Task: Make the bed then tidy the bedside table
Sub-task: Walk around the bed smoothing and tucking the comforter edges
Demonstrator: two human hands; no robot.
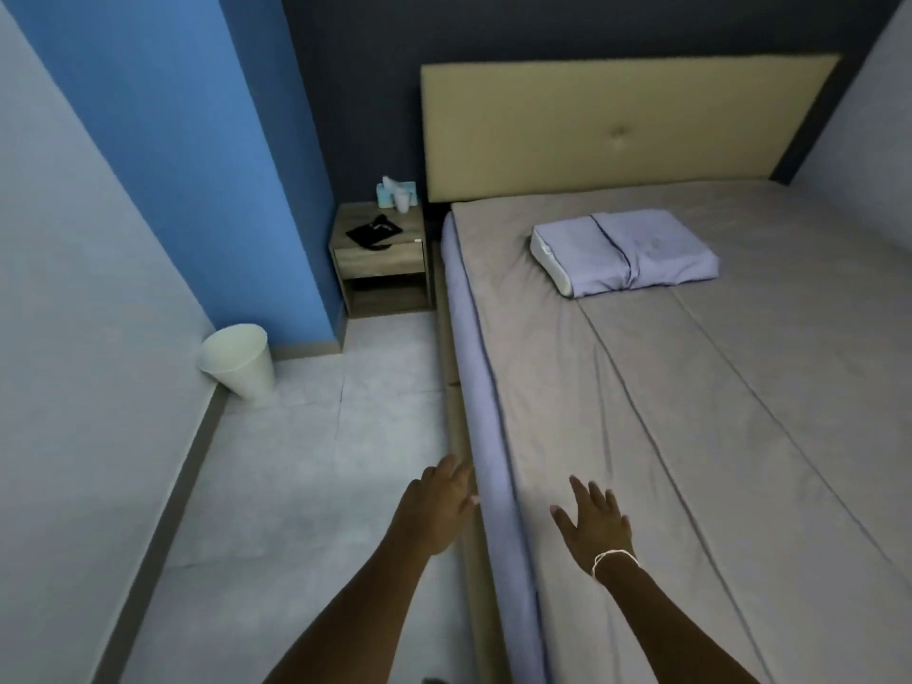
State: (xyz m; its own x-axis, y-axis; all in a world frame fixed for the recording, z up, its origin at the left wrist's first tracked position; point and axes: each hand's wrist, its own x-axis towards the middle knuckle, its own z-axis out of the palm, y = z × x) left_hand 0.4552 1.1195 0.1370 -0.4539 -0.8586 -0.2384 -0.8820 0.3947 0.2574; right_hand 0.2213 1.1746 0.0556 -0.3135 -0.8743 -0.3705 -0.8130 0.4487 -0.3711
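Observation:
The bed (691, 412) fills the right side, covered by a grey sheet with a few long creases. A lavender pillow (627, 251) lies flat near the beige headboard (617, 125). My right hand (592, 523), fingers spread and straight, hovers over or rests on the sheet near the bed's left edge. My left hand (437, 506) reaches with straight fingers to the side of the mattress and holds nothing. A wooden bedside table (382, 261) stands left of the headboard, carrying a black item (375, 233), a tissue box (390, 192) and a small white cup (402, 199).
A white waste bin (239, 360) leans against the left wall on the pale tiled floor (306, 436). The blue wall juts out beside the bedside table. A narrow floor strip runs between the left wall and the bed.

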